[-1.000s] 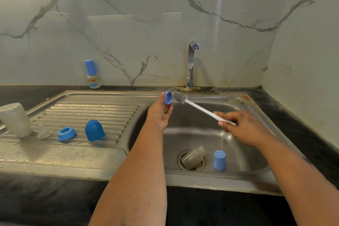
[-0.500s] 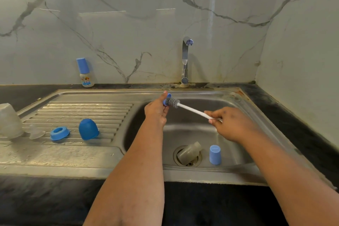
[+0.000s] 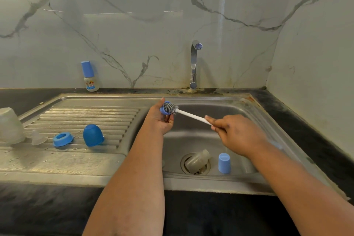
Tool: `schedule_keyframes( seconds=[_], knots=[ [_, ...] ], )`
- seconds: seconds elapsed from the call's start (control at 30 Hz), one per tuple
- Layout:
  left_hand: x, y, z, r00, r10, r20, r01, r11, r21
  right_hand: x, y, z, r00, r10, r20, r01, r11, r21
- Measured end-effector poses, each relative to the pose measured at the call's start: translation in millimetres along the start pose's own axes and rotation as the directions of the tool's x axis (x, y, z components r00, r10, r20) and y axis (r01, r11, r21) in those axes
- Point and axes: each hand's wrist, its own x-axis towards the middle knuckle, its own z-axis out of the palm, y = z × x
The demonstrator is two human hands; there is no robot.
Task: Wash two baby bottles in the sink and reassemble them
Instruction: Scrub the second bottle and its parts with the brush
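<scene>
**Brush head now seated in the small blue ring**

The left hand (image 3: 162, 120) pinches a small blue bottle ring (image 3: 164, 109) between thumb and fingertips, raised over the sink basin's (image 3: 239, 109) 11 o'clock corner. The right hand (image 3: 232, 134) is curled round the white handle of the bottle brush (image 3: 189, 115), the stick running from 4 o'clock up to 10 o'clock. A second ago the grey bristles stood just beside the ring; half a second ago they touched its mouth; now the bristle head is pushed into it. By my reading, scrubbing of this piece has only just begun, and it seems to be the collar of the second bottle, though it is too small in view to be sure.

Down in the basin at 6 o'clock, a clear bottle body (image 3: 197, 160) lies tilted across the drain, and a light blue cap (image 3: 224, 163) stands just beside it at its 3 o'clock; both probably await washing. On the drainboard (image 3: 86, 113) at 9 o'clock rest a dark blue dome cap (image 3: 93, 135), a blue ring (image 3: 62, 139), a clear teat (image 3: 37, 138) and an upturned clear bottle (image 3: 10, 126), apart from one another. An assembled small bottle (image 3: 90, 76) stands against the wall at 11 o'clock. The tap (image 3: 193, 65) shows no running water. Reassembly is still some way off.
</scene>
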Motion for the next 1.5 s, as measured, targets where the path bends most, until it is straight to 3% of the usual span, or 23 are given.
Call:
schedule_keyframes(
  seconds=[0.07, 0.13, 0.27, 0.33, 0.43, 0.5, 0.63, 0.73, 0.9, 1.0, 1.13, 1.23, 1.37, 1.5],
  knots=[
    [2.3, 0.6, 2.7, 1.0, 0.01, -0.011, -0.01, 1.0, -0.022, 1.1, -6.2, 1.5, 0.998, 0.033, -0.05, -0.04, 0.987, -0.156],
    [3.6, -0.3, 6.3, 0.997, 0.075, -0.018, -0.074, 0.997, 0.002, 2.1, -10.9, 5.4, 0.991, 0.113, -0.07, -0.123, 0.979, -0.16],
    [12.0, -4.9, 5.1, 0.963, 0.27, 0.004, -0.264, 0.938, 0.225, 7.7, -11.2, 10.4, 0.969, 0.231, 0.084, -0.241, 0.962, 0.131],
    [13.4, -2.7, 1.0, 0.967, 0.25, 0.055, -0.256, 0.956, 0.146, 8.8, -7.5, 6.3, 0.97, 0.177, 0.168, -0.219, 0.934, 0.282],
    [7.4, 4.6, 0.6, 0.985, 0.138, 0.101, -0.135, 0.99, -0.042, 3.8, -5.1, -0.5, 0.985, 0.076, 0.158, -0.13, 0.92, 0.371],
    [5.3, 5.3, 0.9, 0.989, 0.084, 0.118, -0.075, 0.994, -0.081, 0.1, -6.2, -0.6, 0.993, 0.078, 0.085, -0.102, 0.934, 0.341],
    [2.0, 4.3, 5.4, 0.99, 0.086, 0.111, -0.082, 0.996, -0.039, -3.6, -8.4, -2.3, 0.993, 0.067, -0.095, -0.073, 0.996, -0.055],
    [5.1, 5.5, 9.9, 0.984, 0.144, 0.109, -0.141, 0.989, -0.037, -3.3, -14.3, -1.4, 0.992, 0.091, -0.088, -0.103, 0.984, -0.146],
    [15.7, -14.4, 0.9, 0.941, 0.337, 0.015, -0.327, 0.898, 0.294, 7.9, -26.8, 10.8, 0.963, 0.23, 0.137, -0.25, 0.958, 0.143],
    [17.2, -10.0, -1.0, 0.95, 0.304, 0.068, -0.31, 0.943, 0.118, 10.6, -21.9, 6.8, 0.964, 0.155, 0.218, -0.22, 0.923, 0.316],
    [12.1, -3.3, 0.7, 0.976, 0.163, 0.146, -0.136, 0.975, -0.176, 0.9, -0.8, -7.1, 0.98, 0.05, 0.191, -0.124, 0.907, 0.403],
    [7.3, -5.2, 5.8, 0.975, 0.139, 0.174, -0.108, 0.978, -0.178, 0.0, 6.5, -8.1, 0.99, 0.087, 0.114, -0.128, 0.895, 0.428],
    [13.2, -5.0, -1.4, 0.984, 0.139, 0.112, -0.116, 0.974, -0.196, 8.0, 14.6, -8.6, 0.979, 0.205, 0.01, -0.189, 0.882, 0.431],
    [15.3, -6.2, 1.2, 0.979, 0.128, 0.157, -0.101, 0.981, -0.166, 5.4, 12.2, -5.2, 0.986, 0.156, 0.06, -0.167, 0.902, 0.399]
  ],
)
